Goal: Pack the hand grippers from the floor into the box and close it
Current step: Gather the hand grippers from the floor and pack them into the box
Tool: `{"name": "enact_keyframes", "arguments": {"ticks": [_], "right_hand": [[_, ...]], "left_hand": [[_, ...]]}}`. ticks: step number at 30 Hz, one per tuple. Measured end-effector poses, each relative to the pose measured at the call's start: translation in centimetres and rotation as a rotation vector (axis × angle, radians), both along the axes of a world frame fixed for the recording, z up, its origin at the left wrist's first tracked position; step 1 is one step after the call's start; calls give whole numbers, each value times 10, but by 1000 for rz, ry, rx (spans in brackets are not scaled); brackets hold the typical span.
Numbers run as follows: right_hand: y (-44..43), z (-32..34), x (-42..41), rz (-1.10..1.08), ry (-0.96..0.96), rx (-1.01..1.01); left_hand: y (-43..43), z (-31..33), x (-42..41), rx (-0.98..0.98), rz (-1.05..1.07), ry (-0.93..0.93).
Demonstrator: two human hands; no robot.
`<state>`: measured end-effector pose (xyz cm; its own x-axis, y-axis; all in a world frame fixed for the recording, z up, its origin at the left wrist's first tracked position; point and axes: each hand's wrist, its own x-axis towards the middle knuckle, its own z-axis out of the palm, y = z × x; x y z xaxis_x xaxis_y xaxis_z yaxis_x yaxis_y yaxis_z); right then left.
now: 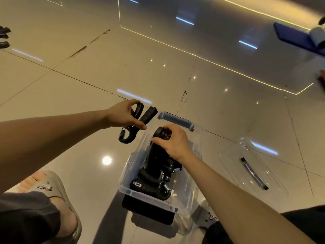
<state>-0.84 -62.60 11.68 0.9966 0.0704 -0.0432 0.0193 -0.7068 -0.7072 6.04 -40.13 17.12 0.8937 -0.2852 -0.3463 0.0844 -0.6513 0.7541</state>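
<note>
A clear plastic box (191,187) with blue latches stands on the floor between my feet, holding several black hand grippers (154,175) with steel springs. My left hand (121,115) holds one black hand gripper (140,118) by a handle, just left of the box's far corner, spring end hanging down. My right hand (173,140) reaches into the box and grips the top of another black hand gripper (159,136) lying on the pile.
The clear lid (251,166) with a dark handle lies on the tiles to the right of the box. My sandalled feet (58,196) flank the box. More dark objects (4,36) lie far left. A blue mat (297,36) sits at far right.
</note>
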Motion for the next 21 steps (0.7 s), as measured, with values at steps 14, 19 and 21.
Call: {"name": "enact_keyframes", "arguments": {"ticks": [14,19,21], "right_hand": [[-49,-7,-25,67,235,-87],[-47,-17,-28,159,395,-301],[-42,-29,-28,173,439,-361]], "left_hand": [[-20,-2,-2,28,-38,21],[-26,-3,-7,33,-62,20],[-26,-5,-10,29,-66,21]]}}
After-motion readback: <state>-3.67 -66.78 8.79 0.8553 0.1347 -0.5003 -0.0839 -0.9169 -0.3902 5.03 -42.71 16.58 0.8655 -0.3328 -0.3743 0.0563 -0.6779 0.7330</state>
